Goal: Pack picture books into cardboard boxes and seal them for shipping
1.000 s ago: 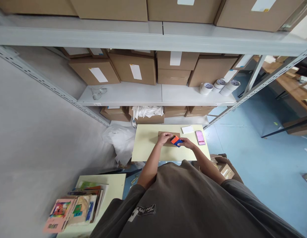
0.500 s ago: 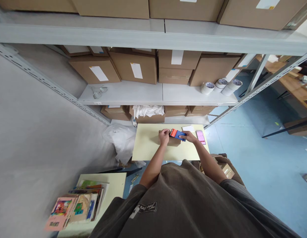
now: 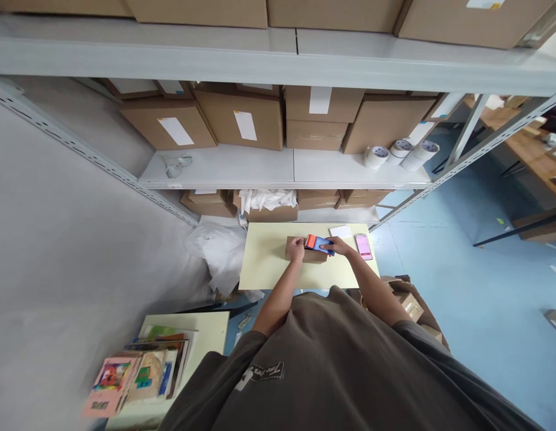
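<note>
A flat, blue and orange-red rectangular thing is held over a brown cardboard box on the pale yellow table. I cannot make out its kind. My right hand grips its blue end, thumb on top. At its orange-red end, my left hand is closed in a pinch above the box's left part. Whatever those fingers hold is too small to see. A white card-like piece lies behind my right hand, and a phone with a pink screen rests to its right.
The pale yellow table stands against grey shelving with cardboard boxes and several tape rolls. White plastic bulges at the table's left. A large open carton stands right, by my arm. Books are piled on a table behind left.
The blue and orange-red thing has shifted slightly left and tilted, its blue top now catching the light. Both hands have moved a little left with it. The view has shifted slightly.
</note>
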{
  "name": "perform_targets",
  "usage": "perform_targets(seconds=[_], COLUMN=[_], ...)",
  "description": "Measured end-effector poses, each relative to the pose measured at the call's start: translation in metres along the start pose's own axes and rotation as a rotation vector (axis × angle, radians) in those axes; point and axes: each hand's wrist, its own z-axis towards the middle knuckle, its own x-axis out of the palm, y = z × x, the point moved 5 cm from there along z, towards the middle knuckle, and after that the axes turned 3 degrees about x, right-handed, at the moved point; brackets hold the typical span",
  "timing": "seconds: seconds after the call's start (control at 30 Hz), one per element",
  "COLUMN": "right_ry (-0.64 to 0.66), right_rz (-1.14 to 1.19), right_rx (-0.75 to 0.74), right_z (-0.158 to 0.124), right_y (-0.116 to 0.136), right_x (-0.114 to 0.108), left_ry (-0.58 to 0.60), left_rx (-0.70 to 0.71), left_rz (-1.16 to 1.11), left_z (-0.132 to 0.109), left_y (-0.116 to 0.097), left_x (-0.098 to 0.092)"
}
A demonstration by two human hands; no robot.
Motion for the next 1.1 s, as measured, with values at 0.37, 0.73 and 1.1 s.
perform_targets(seconds=[0.37,0.73,1.1], right_ry=[-0.031,-0.111,-0.123], right_rz=[-0.173,-0.337,-0.249], right_rx=[0.020,-0.019,0.020], right_z=[0.021,0.032,0.016], right_y=[0.007,0.027,0.007], right_x=[-0.005,-0.004,0.006], left_ry=[0.137,0.137,-0.027], left_rx=[-0.030,-0.089,-0.023], left_rz=[-0.170,-0.284,-0.098], left_z=[0.025,0.031,0.036], left_y=[0.020,0.035,0.021], left_x=[-0.005,-0.006,-0.019])
